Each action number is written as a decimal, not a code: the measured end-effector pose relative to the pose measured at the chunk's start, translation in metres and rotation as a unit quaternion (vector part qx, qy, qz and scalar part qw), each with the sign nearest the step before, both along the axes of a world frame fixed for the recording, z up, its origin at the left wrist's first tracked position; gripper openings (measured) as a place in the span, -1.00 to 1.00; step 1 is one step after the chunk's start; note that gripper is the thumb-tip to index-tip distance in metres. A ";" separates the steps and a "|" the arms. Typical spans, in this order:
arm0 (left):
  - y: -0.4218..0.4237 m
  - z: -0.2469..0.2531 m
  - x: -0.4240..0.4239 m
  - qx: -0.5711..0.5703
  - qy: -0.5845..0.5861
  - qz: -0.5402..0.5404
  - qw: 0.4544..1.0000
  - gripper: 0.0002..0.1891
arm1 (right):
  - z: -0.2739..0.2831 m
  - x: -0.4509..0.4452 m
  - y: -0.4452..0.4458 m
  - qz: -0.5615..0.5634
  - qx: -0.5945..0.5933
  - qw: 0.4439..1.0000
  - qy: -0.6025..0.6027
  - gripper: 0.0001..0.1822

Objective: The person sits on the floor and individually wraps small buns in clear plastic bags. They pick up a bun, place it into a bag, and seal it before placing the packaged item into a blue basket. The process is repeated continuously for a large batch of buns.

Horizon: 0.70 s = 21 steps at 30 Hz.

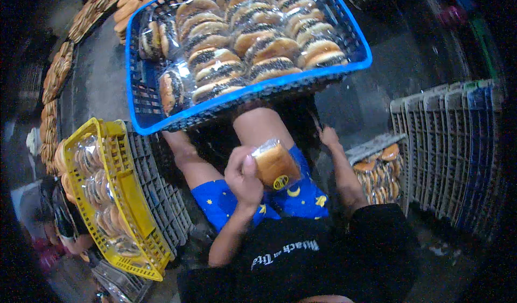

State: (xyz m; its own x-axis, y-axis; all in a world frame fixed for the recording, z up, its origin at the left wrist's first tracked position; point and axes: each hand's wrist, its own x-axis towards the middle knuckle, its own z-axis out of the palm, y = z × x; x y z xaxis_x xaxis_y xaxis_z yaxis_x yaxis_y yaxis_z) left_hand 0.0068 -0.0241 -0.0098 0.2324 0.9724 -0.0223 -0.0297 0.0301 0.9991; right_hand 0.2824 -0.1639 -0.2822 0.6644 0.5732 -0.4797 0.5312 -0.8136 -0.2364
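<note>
My left hand (243, 175) grips a plastic-wrapped golden bread (276, 165) by its side, above my lap. A yellow printed mark shows on the wrapper. My right hand (329, 136) is closed beside my knee around a thin dark object (317, 121), too blurred to identify. Beyond my knees stands a blue plastic crate (242, 97), apart from both hands. Inside it, rows of wrapped buns (262, 40) with dark sprinkles along their edges lie packed together; a few buns (171, 89) stand in the looser left side.
To my left, a yellow crate (139, 206) of wrapped buns stands beside grey crates (157, 182). Stacked crates (440, 149) rise on the right, near another crate of sprinkled buns (377, 177). Unwrapped buns (58, 72) line the far left. Part of another person (60, 222) shows at lower left.
</note>
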 end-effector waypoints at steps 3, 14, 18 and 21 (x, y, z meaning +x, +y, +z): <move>-0.003 -0.005 -0.012 -0.019 0.002 0.031 0.999 -0.77 | 0.019 0.006 0.023 -0.009 0.034 0.988 0.153 -0.60; 0.014 0.004 -0.056 0.178 0.105 0.122 0.971 -0.69 | 0.118 -0.035 -0.008 0.096 0.285 0.911 0.283 -0.74; 0.010 0.003 -0.053 0.303 0.088 0.057 0.947 -0.72 | 0.330 -0.128 0.101 0.335 0.428 0.701 0.461 -0.74; 0.013 0.027 -0.056 0.423 0.072 0.002 0.903 -0.74 | 0.362 -0.159 0.142 0.425 0.381 0.756 0.321 -0.72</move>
